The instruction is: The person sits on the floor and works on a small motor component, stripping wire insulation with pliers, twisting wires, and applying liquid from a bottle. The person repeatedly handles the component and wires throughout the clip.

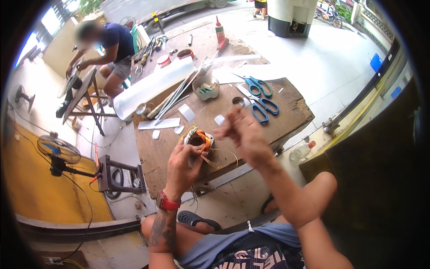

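My left hand (184, 158) is closed around a small motor stator (197, 138) near the front edge of the wooden table. Orange windings line its ring, pale metal shows at its side, and its centre is hollow. A tan strip of tape or lacing (210, 162) hangs from it, and a thin strand curves off to the right. To the right of the stator, my right hand (244, 134) is raised above the tabletop. Motion smears its fingers, which look bent; whether they hold anything is not visible.
Two blue-handled scissors (264, 107), a bowl of small pieces (206, 88), white sheet scraps (187, 112), metal rods (172, 104) and a translucent roll (154, 87) lie on the table (286, 107). A bottle (301, 151) stands at right. Another person (112, 45) works at far left.
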A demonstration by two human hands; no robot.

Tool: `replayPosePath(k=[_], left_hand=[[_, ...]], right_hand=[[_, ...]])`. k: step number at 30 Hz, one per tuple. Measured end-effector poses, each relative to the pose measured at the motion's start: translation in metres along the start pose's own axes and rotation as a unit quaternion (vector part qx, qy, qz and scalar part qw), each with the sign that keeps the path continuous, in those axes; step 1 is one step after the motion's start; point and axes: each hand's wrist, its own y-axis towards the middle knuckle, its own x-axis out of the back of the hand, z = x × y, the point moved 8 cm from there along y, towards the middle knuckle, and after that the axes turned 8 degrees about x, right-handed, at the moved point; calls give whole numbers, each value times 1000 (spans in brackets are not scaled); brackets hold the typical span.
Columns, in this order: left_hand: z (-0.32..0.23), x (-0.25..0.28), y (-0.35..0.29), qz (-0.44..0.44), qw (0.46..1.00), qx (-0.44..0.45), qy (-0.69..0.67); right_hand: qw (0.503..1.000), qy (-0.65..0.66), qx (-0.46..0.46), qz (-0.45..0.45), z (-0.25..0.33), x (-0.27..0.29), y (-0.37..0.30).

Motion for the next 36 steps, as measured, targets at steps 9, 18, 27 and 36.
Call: replayPosePath(k=[9,18,27,36], left_hand=[[6,12,19,107,993,49,-31],[-17,-7,5,-36,999,-23,20],[-15,-9,-5,-9,992,-73,103],[-5,-6,-5,-16,998,-51,14]], right_hand=[[955,-197,215,56,151,172,7],[821,320,24,-472,94,182,-38],[981,-41,-116,-148,32,24,-70],[982,-1,-148,-118,23,-13,-51]])
